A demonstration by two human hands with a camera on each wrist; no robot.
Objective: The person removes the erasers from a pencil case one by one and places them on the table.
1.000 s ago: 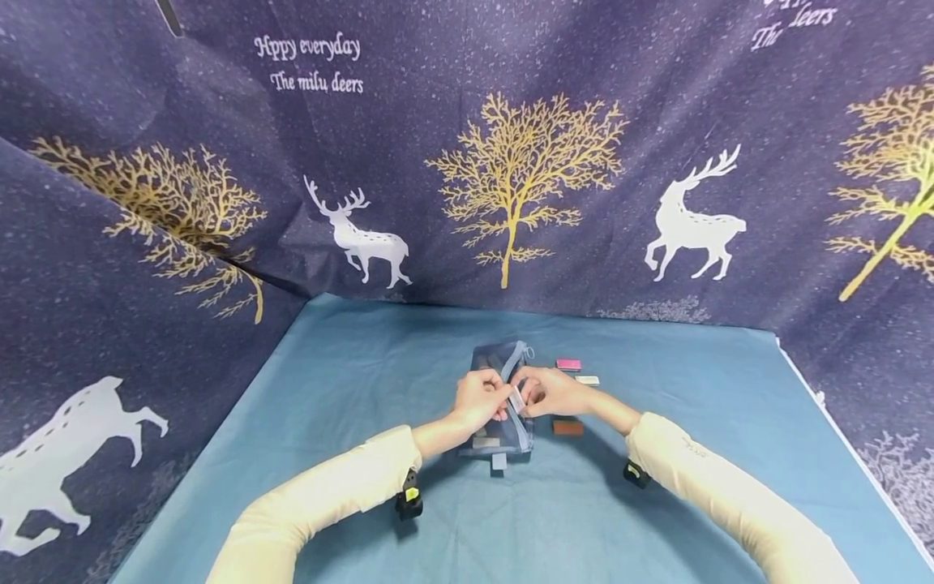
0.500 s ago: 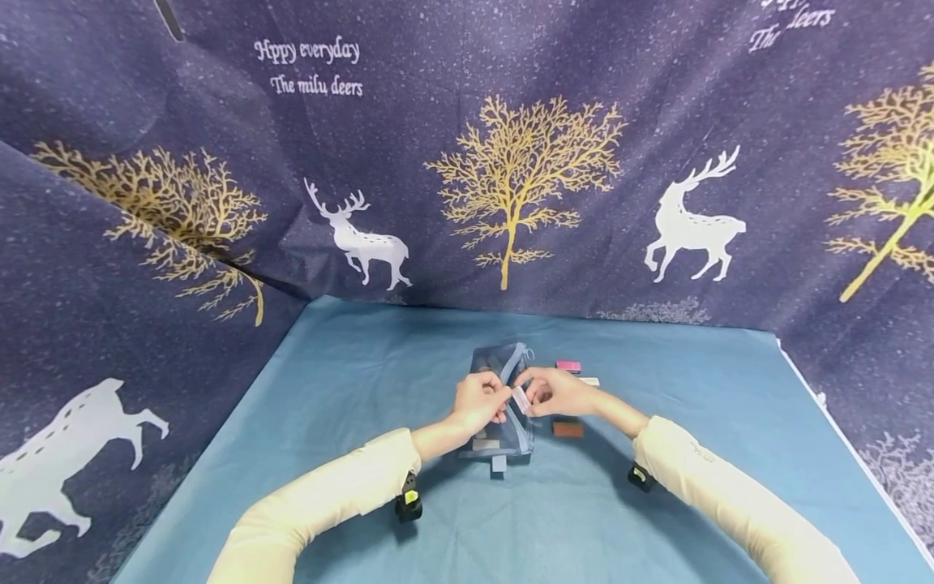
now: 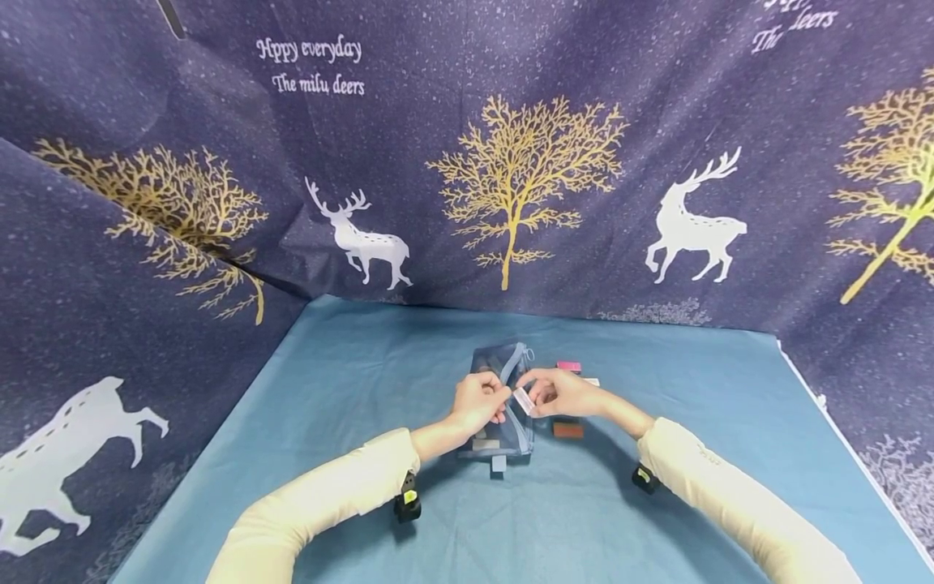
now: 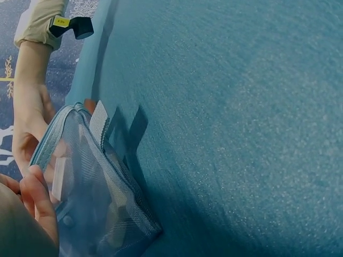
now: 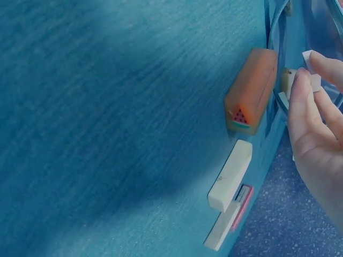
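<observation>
My left hand (image 3: 477,401) pinches the edge of a blue mesh zipper pouch (image 4: 91,187) beside its zipper, holding the mouth open. My right hand (image 3: 562,395) holds a small white eraser (image 3: 524,401) between thumb and fingers, over the pouch's opening. In the left wrist view that eraser shows pale behind the mesh. Pale blocks sit inside the pouch, one near its lower end (image 3: 485,444); the left hand hides part of the contents.
On the blue cloth right of the pouch lie an orange eraser (image 5: 251,91) with a watermelon picture, a white eraser (image 5: 230,175), and a pink-and-white eraser (image 5: 222,227). A pale tab (image 3: 499,464) sticks out from the pouch's near end. A printed curtain (image 3: 584,162) hangs behind.
My right hand has shifted slightly right with the white eraser, which stands a little farther from the left fingertips. The left hand and the pouch have hardly moved.
</observation>
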